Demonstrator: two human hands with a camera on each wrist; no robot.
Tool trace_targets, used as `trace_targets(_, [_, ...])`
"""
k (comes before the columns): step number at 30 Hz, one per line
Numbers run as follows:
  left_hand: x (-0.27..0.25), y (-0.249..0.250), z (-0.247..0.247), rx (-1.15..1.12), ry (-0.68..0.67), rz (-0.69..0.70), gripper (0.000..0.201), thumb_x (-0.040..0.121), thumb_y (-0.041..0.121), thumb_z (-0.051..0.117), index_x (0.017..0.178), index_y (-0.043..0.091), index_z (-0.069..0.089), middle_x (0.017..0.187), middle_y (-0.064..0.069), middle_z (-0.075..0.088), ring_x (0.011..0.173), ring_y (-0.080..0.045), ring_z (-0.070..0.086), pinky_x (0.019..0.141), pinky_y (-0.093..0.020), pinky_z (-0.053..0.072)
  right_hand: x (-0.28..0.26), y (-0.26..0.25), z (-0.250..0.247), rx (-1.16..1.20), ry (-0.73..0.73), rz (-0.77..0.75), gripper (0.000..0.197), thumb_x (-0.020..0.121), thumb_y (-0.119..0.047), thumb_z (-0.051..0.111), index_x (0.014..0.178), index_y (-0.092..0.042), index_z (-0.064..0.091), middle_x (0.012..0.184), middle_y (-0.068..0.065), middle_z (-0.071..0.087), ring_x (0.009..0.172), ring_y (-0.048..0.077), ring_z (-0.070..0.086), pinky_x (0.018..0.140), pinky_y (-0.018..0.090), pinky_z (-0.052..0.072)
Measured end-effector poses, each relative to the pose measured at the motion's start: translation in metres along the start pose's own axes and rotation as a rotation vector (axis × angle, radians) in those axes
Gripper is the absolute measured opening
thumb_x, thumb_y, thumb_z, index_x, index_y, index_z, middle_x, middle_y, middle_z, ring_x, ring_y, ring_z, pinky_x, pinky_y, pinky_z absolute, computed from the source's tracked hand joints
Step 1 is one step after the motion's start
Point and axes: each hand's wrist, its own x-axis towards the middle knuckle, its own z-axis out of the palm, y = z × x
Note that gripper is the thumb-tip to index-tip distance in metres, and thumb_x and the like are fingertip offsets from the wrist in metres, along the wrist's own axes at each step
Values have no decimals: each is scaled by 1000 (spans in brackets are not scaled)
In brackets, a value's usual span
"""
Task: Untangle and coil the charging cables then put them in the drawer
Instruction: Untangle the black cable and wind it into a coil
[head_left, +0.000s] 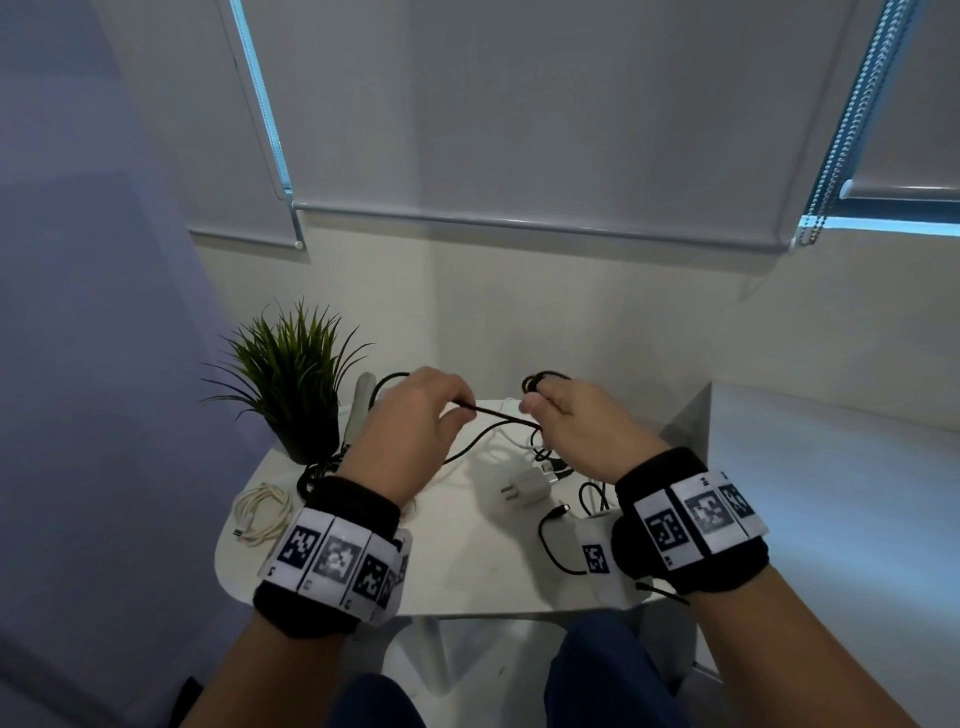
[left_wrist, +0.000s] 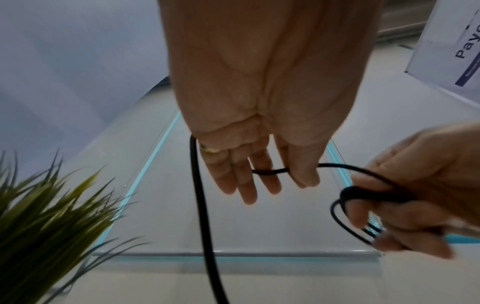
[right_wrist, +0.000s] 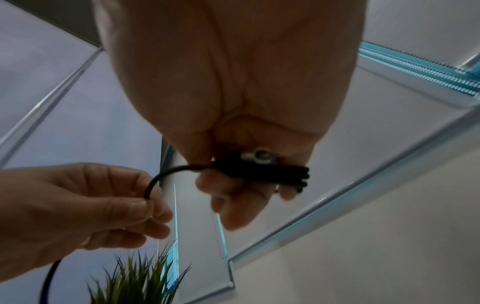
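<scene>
Both hands are raised over the small white table. My right hand grips several wound loops of a black cable, its metal plug end tucked against the palm. My left hand pinches the free run of the same black cable between thumb and fingers; the strand spans between the hands and hangs down past the left hand to the table. A coiled white cable lies at the table's left edge. More black cables and a white charger plug lie under my hands.
A potted green plant stands at the table's back left, close to my left hand. A white object lies beside it. Roller blinds and a wall stand behind the table, and a white ledge runs to the right.
</scene>
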Motion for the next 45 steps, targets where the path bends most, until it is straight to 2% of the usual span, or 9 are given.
trace_targets(8, [15, -21, 3, -11, 78, -42, 19, 91, 32, 56, 97, 24, 72, 100, 4, 64, 96, -13, 58, 95, -48, 42, -3, -3, -5, 437, -41, 63, 43, 95, -38, 51, 58, -19, 59, 53, 3, 38, 47, 14, 36, 52, 25, 33])
trace_targets(10, [13, -20, 11, -5, 46, -32, 22, 92, 33, 54, 99, 22, 72, 99, 3, 67, 97, -13, 59, 109, -25, 28, -2, -7, -10, 702, 6, 65, 45, 99, -31, 44, 59, -14, 56, 47, 1, 33, 41, 12, 30, 47, 22, 29])
trace_targets(12, [8, -13, 18, -14, -4, -35, 21, 94, 24, 55, 102, 14, 72, 101, -2, 69, 99, -17, 60, 94, 5, 12, -2, -11, -13, 872, 63, 53, 44, 101, -24, 39, 62, -10, 54, 46, 1, 29, 39, 12, 26, 48, 21, 30])
trace_targets(16, [1, -3, 38, -112, -150, -63, 20, 94, 20, 54, 97, 9, 71, 90, -10, 69, 87, -25, 62, 81, -30, 45, -3, -18, -18, 1104, 151, 41, 39, 101, -20, 35, 74, -6, 58, 46, 0, 43, 44, 16, 37, 56, 28, 36])
trace_targets(19, [-4, -1, 47, -171, -283, -139, 17, 94, 21, 53, 89, 15, 68, 81, -5, 67, 79, -20, 65, 73, -29, 47, -3, -19, -20, 1264, 165, 2, 36, 102, -17, 33, 82, -3, 60, 77, 13, 70, 68, 26, 66, 66, 29, 53])
trace_targets(23, [-11, 0, 48, -305, -441, -268, 19, 94, 17, 49, 78, 21, 59, 77, 0, 61, 76, -19, 69, 69, -34, 55, 1, -13, -17, 1355, 244, -91, 23, 96, -12, 43, 95, -1, 63, 110, 12, 66, 100, 28, 62, 93, 33, 49])
trace_targets(30, [-5, -6, 31, -221, -337, -154, 15, 95, 23, 52, 84, 27, 61, 82, 2, 65, 79, -14, 64, 72, -27, 48, 10, 1, -7, 647, 421, -120, 17, 93, -6, 54, 103, -12, 67, 93, -24, 63, 89, -18, 56, 82, 6, 41])
trace_targets(37, [11, -12, 20, -87, -28, 59, 15, 93, 18, 56, 99, 12, 69, 89, -4, 65, 83, -15, 55, 73, -19, 34, 11, 8, 8, -32, 133, -20, 18, 97, -17, 47, 103, -10, 62, 103, 4, 67, 102, 21, 57, 75, 20, 37])
trace_targets(45, [12, -4, 17, -146, 3, 17, 17, 96, 16, 50, 98, 12, 66, 83, 0, 65, 77, -11, 59, 71, 4, 27, 7, 3, 8, 109, -34, -5, 28, 94, -32, 53, 76, -11, 56, 52, -10, 45, 45, 3, 40, 49, 20, 34])
